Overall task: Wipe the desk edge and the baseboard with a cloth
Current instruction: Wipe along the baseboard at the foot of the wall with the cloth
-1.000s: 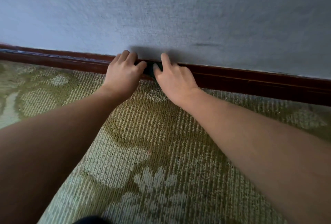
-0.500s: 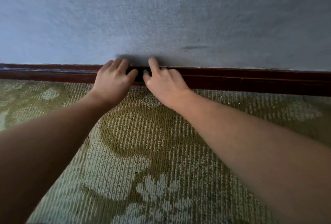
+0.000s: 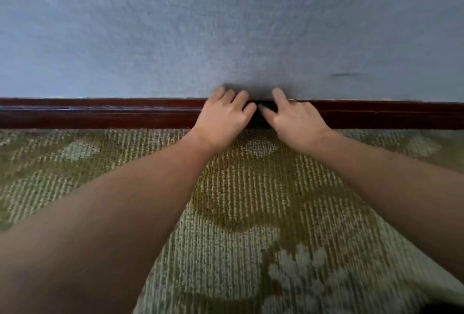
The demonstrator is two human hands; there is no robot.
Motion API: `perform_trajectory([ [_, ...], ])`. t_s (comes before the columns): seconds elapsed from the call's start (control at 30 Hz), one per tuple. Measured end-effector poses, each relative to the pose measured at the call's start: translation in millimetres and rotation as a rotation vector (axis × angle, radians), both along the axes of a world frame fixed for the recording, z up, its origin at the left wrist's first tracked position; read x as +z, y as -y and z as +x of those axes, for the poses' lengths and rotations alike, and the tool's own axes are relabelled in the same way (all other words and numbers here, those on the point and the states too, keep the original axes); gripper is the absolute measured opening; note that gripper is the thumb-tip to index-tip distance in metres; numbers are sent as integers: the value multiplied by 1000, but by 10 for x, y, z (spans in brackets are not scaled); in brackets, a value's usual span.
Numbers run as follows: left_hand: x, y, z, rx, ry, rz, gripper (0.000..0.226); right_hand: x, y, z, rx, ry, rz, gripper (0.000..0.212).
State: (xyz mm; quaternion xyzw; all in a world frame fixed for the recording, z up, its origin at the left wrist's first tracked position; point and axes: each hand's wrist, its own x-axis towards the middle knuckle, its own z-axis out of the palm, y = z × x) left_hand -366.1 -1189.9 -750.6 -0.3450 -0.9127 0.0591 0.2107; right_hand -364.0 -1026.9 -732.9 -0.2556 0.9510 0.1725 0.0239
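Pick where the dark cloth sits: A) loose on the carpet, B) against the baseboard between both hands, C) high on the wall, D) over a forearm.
B: the dark cloth shows against the baseboard, in the gap between the left hand and the right hand.

Cloth [image 3: 264, 112]: only a dark patch shows between the left hand [image 3: 223, 119] and the right hand [image 3: 296, 124]; the rest lies under them, so its extent and how either hand holds it cannot be told; baseboard [image 3: 100, 112] hidden behind both hands and cut off at the left and right edges; both forearms run out of frame below; carpet [image 3: 226, 286] blurred toward the bottom edge; dark shape [image 3: 443, 309] in the lower right corner, cropped, unidentifiable.
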Motion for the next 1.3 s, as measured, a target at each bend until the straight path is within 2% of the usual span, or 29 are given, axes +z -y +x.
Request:
perform_trajectory([
  [0.13,-36,54,104,115,109,179,14,114,239,92,-80,45,30,38],
  [0.23,-52,124,131,279,231,307,22,211,391,30,-90,29,17,31],
  [0.3,-71,155,120,331,291,331,25,197,408,12,-84,36,21,31],
  [0.5,-87,188,51,114,61,155,18,-38,218,31,-2,-3,-67,49],
  [0.67,-76,181,47,53,94,66,28,-48,166,54,66,-12,-195,53],
  [0.8,-140,156,41,52,71,78,15,-216,113,-4,36,9,-249,57],
  [1.17,-146,104,194,161,177,67,17,-221,145,62,-65,171,-367,36],
  [1.3,-157,127,331,218,270,18,40,-281,166,174,-42,191,-310,42],
])
